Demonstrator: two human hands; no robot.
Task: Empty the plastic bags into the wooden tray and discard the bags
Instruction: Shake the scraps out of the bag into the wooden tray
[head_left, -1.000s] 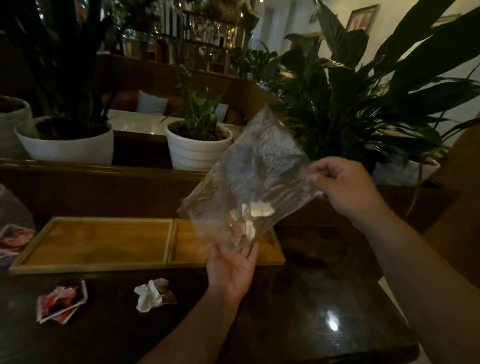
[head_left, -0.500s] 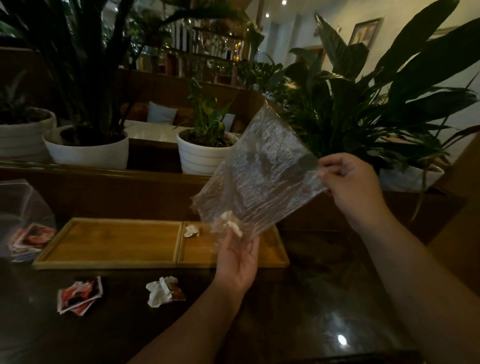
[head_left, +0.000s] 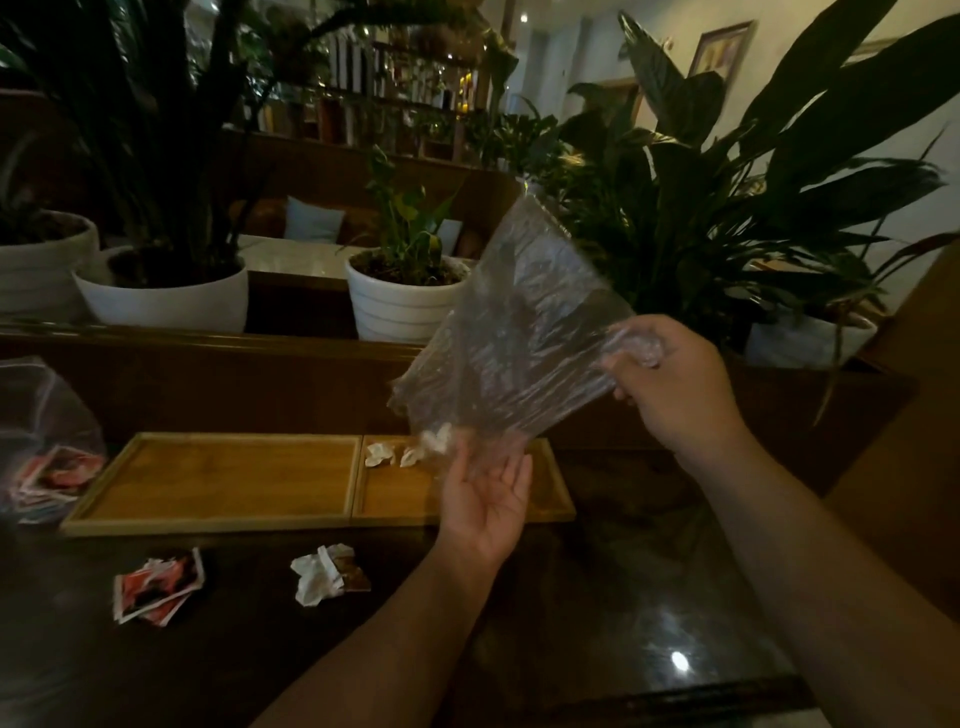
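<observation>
A clear plastic bag (head_left: 519, 332) hangs tilted above the right end of the wooden tray (head_left: 223, 519). My right hand (head_left: 670, 379) pinches the bag's upper right corner. My left hand (head_left: 485, 499) is under the bag's lower mouth, palm up with fingers apart, touching the plastic. A white crumpled piece (head_left: 436, 439) sits at the bag's mouth. Two white crumpled pieces (head_left: 378, 453) lie in the tray's small right compartment. The large left compartment holds nothing.
On the dark table lie a stack of red-and-white sachets (head_left: 156, 584) and a crumpled white wrapper (head_left: 324, 571) in front of the tray. Another clear bag with red packets (head_left: 47, 457) sits at the left edge. White plant pots (head_left: 405, 301) stand on the wooden ledge behind.
The white pieces have slid down the bag; two now lie in the tray's right compartment. My left hand has opened beneath the bag's mouth. The camera view has shifted left.
</observation>
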